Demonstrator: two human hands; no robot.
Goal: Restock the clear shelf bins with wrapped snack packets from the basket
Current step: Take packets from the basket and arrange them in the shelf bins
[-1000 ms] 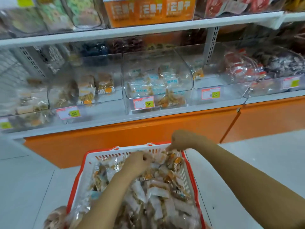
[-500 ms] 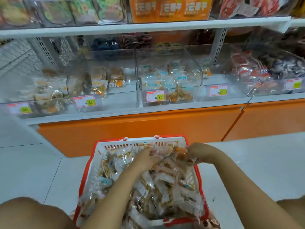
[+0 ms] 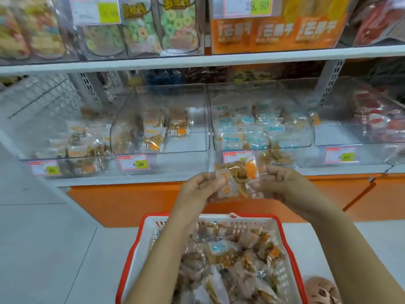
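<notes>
Here left hand [image 3: 197,189] and right hand [image 3: 282,185] each pinch clear-wrapped snack packets [image 3: 238,173]; their count is unreadable

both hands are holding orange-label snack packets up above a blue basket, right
Not quite: the basket is red-rimmed and white, not blue, as the head view shows. The left hand and right hand do hold orange-label snack packets above it.

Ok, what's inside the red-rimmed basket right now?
The basket is heaped with clear-wrapped snack packets, mostly brown and orange, one blue-labelled. The left forearm covers part of the heap; the bottom is hidden.
</notes>
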